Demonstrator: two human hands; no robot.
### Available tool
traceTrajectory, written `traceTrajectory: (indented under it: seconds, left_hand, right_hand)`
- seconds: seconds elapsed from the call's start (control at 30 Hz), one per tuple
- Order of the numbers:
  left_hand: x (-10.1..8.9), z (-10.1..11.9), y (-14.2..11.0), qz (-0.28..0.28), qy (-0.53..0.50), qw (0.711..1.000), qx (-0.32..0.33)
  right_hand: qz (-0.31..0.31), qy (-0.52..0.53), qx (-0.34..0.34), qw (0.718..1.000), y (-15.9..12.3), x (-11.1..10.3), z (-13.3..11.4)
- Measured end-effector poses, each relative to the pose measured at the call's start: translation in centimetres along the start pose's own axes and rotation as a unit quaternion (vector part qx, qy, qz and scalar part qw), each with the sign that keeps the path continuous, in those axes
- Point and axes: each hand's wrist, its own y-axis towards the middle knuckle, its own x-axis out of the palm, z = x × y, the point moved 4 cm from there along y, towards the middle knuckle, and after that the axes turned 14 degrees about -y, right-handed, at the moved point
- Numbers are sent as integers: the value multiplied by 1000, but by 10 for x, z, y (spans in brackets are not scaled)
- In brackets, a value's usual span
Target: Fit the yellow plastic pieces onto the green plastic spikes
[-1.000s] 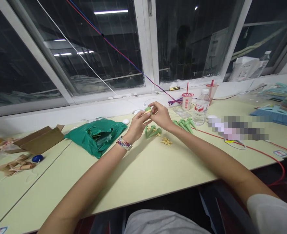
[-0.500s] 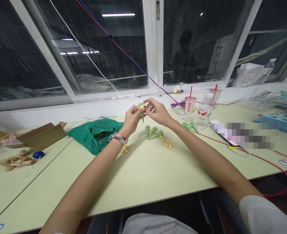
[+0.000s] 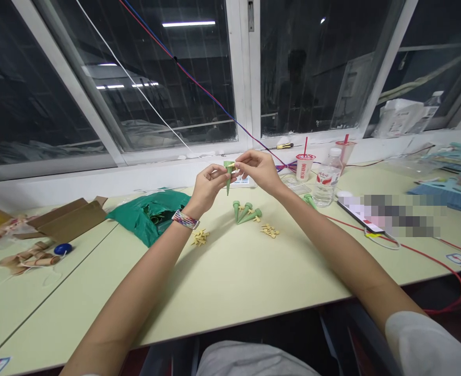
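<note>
My left hand pinches a green plant watering spike, which hangs point down above the table. At the spike's upper side, my right hand grips a small yellow valve between thumb and fingertips. The valve touches the spike near its cap; how deep it sits I cannot tell. Below the hands lie several green spikes with yellow valves fitted. One pile of loose yellow valves is to their right, and another pile is to their left.
A green plastic bag and an open cardboard box lie left. Wooden toys with a blue ball sit farther left. Rightward stand a lidded cup, a water bottle and more green spikes. A red cable crosses the table.
The yellow valve, lying across the spike before, now points out to the right in my right fingertips. My right hand has shifted slightly right, and its fingers have closed into a pinch.
</note>
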Motion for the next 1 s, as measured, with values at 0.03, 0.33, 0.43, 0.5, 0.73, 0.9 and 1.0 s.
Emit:
traceTrajectory:
  seconds: [0.03,0.33,0.43,0.5,0.73,0.9,1.0]
  left_hand:
    - [0,2,1,0,-13,1000,-2]
    - [9,10,0,-4,-29,1000,-8]
    - [9,11,-1,-3,-22,1000,-7]
    - [9,13,-2,3,-14,1000,-8]
    - [7,17,-2,23,27,999,-5]
    - [6,19,-1,-1,44,999,-1]
    - [8,19,-2,-3,49,999,2]
  right_hand:
    - [3,-10,-5,1000,0,-2,-2]
    - [53,-183,-134,972,-5,-8,-23]
    - [42,-242,-186,952,-7,-9,-30]
    - [28,-260,-198,945,-9,-10,-33]
    - [1,-188,-137,973,-9,-10,-36]
    - [-11,-76,-53,996,-8,-8,-26]
    - [-27,-25,-26,999,-7,-7,-22]
